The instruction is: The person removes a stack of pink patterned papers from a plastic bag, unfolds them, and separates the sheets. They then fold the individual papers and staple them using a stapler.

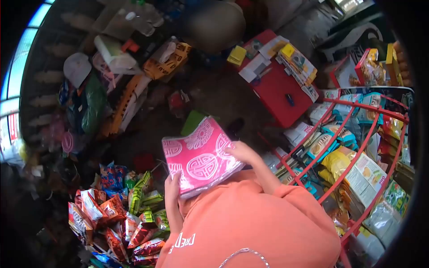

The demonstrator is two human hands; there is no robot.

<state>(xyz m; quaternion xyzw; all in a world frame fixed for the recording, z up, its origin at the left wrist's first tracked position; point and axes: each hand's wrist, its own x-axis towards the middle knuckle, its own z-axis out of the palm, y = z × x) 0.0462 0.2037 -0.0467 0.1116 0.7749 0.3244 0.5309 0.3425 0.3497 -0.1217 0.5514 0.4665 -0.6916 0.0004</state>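
Observation:
A flat pink packet with white round ornaments (203, 154), in shiny clear plastic, is held in front of my orange shirt. My left hand (172, 187) grips its lower left edge. At the right edge, my right hand (242, 152) holds it with the thumb lying over the top face and the other fingers hidden underneath. The packet's far edge bends a little in the middle. Just beyond that edge shows a green object (193, 121), partly covered by the packet.
Red and green snack bags (114, 207) are heaped at lower left. A red metal rack (353, 165) with packaged goods stands to my right. Farther off is a red table (281, 100) bearing papers and a pen. A white cap (77, 69) and plastic bags hang at upper left.

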